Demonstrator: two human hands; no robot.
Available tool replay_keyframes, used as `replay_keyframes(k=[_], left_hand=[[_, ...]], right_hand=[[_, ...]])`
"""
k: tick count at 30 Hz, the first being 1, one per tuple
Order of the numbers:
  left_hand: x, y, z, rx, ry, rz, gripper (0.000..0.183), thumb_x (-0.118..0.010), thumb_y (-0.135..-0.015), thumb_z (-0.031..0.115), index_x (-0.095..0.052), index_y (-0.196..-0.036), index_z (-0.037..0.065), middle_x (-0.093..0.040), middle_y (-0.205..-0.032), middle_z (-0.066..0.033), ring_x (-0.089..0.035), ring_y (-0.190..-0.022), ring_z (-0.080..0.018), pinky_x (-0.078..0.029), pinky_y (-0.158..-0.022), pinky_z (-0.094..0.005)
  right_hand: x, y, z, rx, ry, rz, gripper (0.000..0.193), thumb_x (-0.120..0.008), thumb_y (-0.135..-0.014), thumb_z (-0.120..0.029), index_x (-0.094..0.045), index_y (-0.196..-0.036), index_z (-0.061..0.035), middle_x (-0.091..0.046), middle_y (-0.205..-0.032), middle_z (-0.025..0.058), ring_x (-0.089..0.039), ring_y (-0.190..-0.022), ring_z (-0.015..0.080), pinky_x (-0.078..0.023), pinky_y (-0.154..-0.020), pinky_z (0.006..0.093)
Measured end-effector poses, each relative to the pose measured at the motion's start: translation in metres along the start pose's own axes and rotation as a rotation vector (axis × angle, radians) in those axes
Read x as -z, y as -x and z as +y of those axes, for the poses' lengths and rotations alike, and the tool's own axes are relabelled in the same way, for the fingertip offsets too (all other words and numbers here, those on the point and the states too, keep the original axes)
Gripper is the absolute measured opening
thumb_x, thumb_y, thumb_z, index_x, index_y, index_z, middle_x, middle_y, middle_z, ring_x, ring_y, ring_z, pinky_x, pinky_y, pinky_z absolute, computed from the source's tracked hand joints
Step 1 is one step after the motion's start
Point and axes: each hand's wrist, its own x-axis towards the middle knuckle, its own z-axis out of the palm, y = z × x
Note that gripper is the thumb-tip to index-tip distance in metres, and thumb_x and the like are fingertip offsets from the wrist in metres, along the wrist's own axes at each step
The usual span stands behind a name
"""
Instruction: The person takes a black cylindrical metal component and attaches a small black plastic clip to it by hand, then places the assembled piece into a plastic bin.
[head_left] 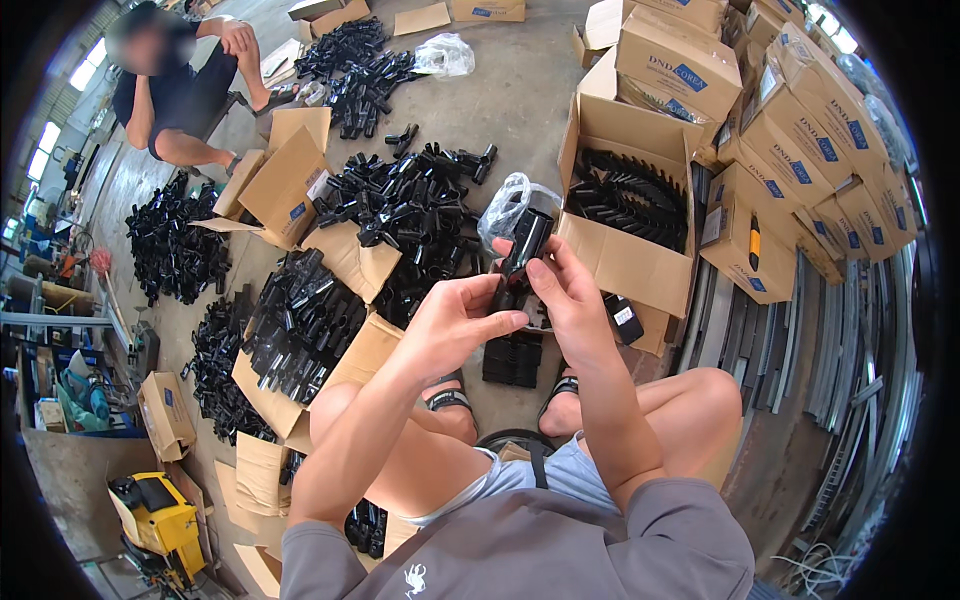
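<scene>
In front of my knees, both hands hold a glossy black tubular fitting (pixel 529 238), tilted with its upper end away from me. My right hand (pixel 570 295) pinches its side between thumb and fingers. Around its lower end my left hand (pixel 462 312) is closed, thumb pointing right; the fingers hide part of the piece. Just below the hands, between my feet, stands a neat stack of black pieces (pixel 512 362). A clear plastic bag (pixel 503 212) lies behind the fitting. To the right, an open carton (pixel 640 262) holds rows of black parts.
Heaps of black fittings (pixel 400 200) cover the floor ahead and left, with cardboard flaps among them. Stacked cartons (pixel 680 60) and long metal profiles (pixel 800 350) line the right; an orange cutter (pixel 754 243) rests there. Another person (pixel 190 90) sits far left. A yellow machine (pixel 165 525) stands near left.
</scene>
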Motion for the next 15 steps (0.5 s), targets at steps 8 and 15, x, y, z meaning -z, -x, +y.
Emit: replay_keyframes(k=[8,15], left_hand=[[-0.006,0.004,0.021,0.051,-0.063,-0.039,0.041,-0.081,-0.091,0.006,-0.067,-0.126,-0.009,-0.075,-0.108,-0.0055,-0.067,-0.097,-0.0072,-0.055,-0.087,-0.0269],[-0.002,0.004,0.018,0.105,-0.120,-0.012,0.046,-0.086,-0.087,0.012,-0.069,-0.127,-0.004,-0.075,-0.096,0.0002,-0.061,-0.078,-0.0011,-0.046,-0.056,-0.0198]], right_hand=[[-0.001,0.001,-0.003,0.015,-0.029,-0.010,0.034,-0.059,-0.109,-0.018,-0.050,-0.137,-0.0003,-0.067,-0.137,0.0167,-0.063,-0.120,0.0156,-0.048,-0.105,0.0334],[-0.004,0.001,-0.002,-0.017,-0.044,-0.007,0.034,-0.059,-0.109,-0.018,-0.051,-0.136,-0.0003,-0.067,-0.137,0.0172,-0.063,-0.120,0.0163,-0.048,-0.106,0.0338]])
